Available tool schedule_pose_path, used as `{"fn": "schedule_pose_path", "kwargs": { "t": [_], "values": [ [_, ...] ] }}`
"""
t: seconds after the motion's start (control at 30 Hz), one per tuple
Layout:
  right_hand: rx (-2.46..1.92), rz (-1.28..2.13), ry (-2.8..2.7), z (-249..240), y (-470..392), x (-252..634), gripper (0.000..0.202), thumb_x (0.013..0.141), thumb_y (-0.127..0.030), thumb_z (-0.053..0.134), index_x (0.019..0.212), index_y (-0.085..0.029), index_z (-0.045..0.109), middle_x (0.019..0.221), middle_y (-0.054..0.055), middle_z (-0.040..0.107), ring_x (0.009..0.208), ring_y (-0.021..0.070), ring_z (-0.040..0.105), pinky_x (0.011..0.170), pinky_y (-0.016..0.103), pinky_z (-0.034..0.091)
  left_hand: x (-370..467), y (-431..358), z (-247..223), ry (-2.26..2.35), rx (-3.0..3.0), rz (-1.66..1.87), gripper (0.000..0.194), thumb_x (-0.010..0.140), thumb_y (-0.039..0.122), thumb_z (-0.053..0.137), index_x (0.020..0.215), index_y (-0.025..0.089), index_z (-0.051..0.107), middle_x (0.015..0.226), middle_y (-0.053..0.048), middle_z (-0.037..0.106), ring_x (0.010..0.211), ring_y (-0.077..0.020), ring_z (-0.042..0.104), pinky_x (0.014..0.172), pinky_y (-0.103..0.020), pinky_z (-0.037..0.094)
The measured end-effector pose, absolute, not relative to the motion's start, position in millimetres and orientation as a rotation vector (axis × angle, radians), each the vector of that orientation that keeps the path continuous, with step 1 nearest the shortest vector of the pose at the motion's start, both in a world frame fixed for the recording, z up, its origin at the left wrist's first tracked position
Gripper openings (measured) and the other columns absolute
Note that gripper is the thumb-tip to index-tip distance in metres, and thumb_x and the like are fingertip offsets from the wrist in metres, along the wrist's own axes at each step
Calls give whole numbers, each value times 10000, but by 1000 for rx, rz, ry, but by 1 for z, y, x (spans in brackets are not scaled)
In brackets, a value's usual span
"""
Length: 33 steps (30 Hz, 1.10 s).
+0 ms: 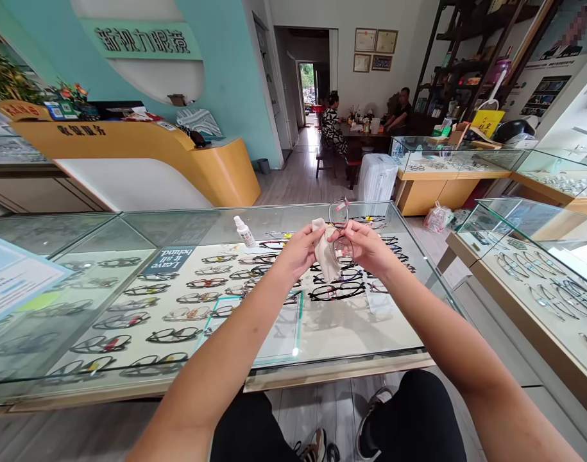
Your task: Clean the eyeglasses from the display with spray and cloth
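Note:
My left hand (306, 247) is closed on a pale cleaning cloth (326, 260), which hangs down over the glass counter. The fingers of my right hand (367, 245) are closed on a pair of eyeglasses (339, 213), with one lens pointing up and the other low beside the cloth. A red-and-white mark shows on the upper lens. Both hands are close together above the counter, and the cloth touches or nearly touches the lower lens; I cannot tell which. To the left of my hands, a white spray bottle (245, 232) stands on the glass top.
Below my hands, the glass display counter (331, 333) holds rows of eyeglasses. A second glass case (538, 289) stands to the right. Two people sit at a table (365, 131) at the back, near a wrapped suitcase (377, 176). A yellow-fronted desk (129, 144) is at the far left.

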State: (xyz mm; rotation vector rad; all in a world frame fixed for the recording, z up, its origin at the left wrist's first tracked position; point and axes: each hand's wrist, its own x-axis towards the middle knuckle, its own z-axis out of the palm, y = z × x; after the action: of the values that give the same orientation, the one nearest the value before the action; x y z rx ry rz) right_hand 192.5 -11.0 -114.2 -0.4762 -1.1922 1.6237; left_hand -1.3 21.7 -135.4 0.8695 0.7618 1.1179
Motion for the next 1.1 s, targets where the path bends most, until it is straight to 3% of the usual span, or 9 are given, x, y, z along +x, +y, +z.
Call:
{"fn": "schedule_pose_path", "kwargs": {
  "t": [0.13, 0.3, 0.37, 0.6, 0.77, 1.1],
  "values": [
    [-490, 1625, -1166, -113, -11, 194, 416, 774, -515, 974, 806, -237, 666, 943, 41, 823, 795, 165, 695, 712, 280, 566, -2, 26, -138, 619, 762, 1004, 222, 943, 372, 786, 1035, 178, 728, 984, -89, 791, 891, -241, 760, 835, -390, 631],
    [-492, 1587, -1158, -112, -8, 202, 405, 796, -522, 953, 839, -245, 661, 996, 48, 825, 780, 170, 691, 654, 282, 560, -3, 23, -135, 569, 821, 870, 623, 933, 792, 656, 1063, 188, 735, 1082, -163, 804, 1101, -353, 783, 921, -476, 639],
    [-497, 1588, -1169, -112, -8, 204, 406, 805, -528, 944, 861, -246, 657, 1029, 54, 831, 720, 156, 656, 636, 290, 556, -1, 18, -132, 534, 907, 844, 715, 886, 868, 659, 1100, 192, 752, 1101, -155, 811, 1100, -360, 786, 914, -472, 642],
    [-525, 1553, -1195, -112, -7, 207, 388, 808, -546, 937, 883, -268, 675, 995, 43, 819, 751, 180, 674, 623, 296, 540, 7, 18, -142, 758, 980, 1106, 565, 806, 620, 915, 1144, 194, 763, 1054, -103, 836, 1012, -312, 801, 893, -422, 633],
    [-522, 1516, -1148, -109, -4, 211, 376, 800, -512, 953, 856, -257, 683, 962, 33, 816, 707, 151, 634, 584, 266, 504, 6, 21, -143, 802, 1157, 1387, 672, 762, 772, 875, 1102, 200, 777, 1021, -69, 834, 1039, -280, 774, 945, -376, 593],
    [-524, 1553, -1128, -107, -4, 208, 369, 783, -474, 977, 809, -236, 697, 951, 34, 830, 837, 167, 721, 679, 258, 557, 5, 13, -133, 924, 1414, 1526, 621, 825, 799, 800, 922, 186, 799, 836, -32, 754, 768, -198, 644, 718, -304, 496]
  ]
}}
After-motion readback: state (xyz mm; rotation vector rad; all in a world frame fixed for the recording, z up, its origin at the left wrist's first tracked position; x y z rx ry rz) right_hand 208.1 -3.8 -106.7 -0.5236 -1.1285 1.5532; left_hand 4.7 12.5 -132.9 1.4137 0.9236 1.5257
